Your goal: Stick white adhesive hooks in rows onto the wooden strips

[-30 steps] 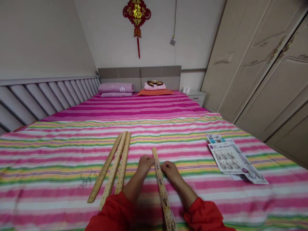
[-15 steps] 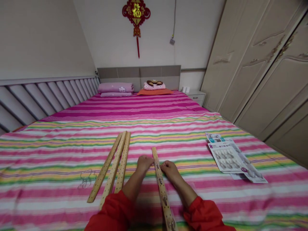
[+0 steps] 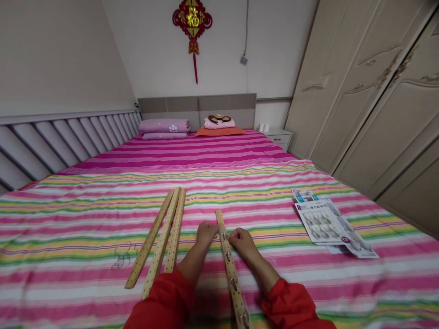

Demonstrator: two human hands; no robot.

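A narrow wooden strip with drilled holes (image 3: 226, 246) lies lengthwise in front of me, several shiny metal hooks (image 3: 233, 284) set along it. At its left edge, near the far end, my left hand (image 3: 206, 234) has its fingers closed against the wood. Across from it, my right hand (image 3: 242, 240) is closed in a pinch beside the hook nearest the far end (image 3: 224, 236). Whatever sits between the right fingertips is too small to make out. Left of my left hand, three more drilled strips (image 3: 161, 242) rest side by side.
All of this lies on a striped bed sheet (image 3: 85, 219). A small tangle of metal wire pieces (image 3: 124, 256) is at the left. Packaged hooks on cards (image 3: 322, 225) lie at the right. Folded bedding (image 3: 164, 125) is by the headboard; a wardrobe (image 3: 370, 114) stands right.
My left hand has shifted very slightly along the strip's edge, and its fingertips sit a little differently. My right hand stays by the same hook. The view has moved slightly.
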